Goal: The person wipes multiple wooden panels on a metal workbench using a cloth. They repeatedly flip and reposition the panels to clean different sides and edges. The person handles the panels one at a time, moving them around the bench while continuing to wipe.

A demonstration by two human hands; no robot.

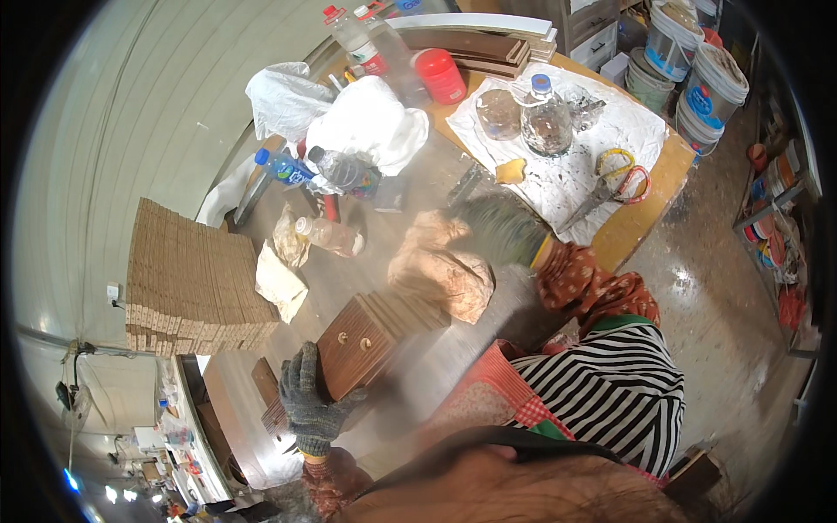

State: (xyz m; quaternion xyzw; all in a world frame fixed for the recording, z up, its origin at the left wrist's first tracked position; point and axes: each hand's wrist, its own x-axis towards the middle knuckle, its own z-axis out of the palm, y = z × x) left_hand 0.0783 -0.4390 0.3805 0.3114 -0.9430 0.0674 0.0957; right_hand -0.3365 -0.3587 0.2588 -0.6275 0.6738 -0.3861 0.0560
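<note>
Right, your left hand (pixel 312 403), in a grey knit glove, sits at about seven o'clock in the view, fingers spread and pressed flat against the end of the dark wooden block stack (pixel 370 336), steadying it rather than closing round it. The stack lies on the worktable (pixel 418 174) near the centre, its near face showing two small pale dots. Your right hand (pixel 497 228), also gloved, is up at about one o'clock from the stack, blurred with motion; whether it is open or closed I cannot tell. Just beside it, at its eight o'clock, lies a crumpled tan rag (pixel 438 266), touching the far end of the stack. At nine o'clock from the stack stands a tall pile of pale wooden slats (pixel 187 279). Further up the table, at twelve o'clock, you have plastic bottles (pixel 330 234), white plastic bags (pixel 362 122) and a red lid (pixel 439 75). Toward two o'clock, scissors (pixel 615 179) rest on a white cloth (pixel 571 174), near a glass jug (pixel 546 118).
</note>
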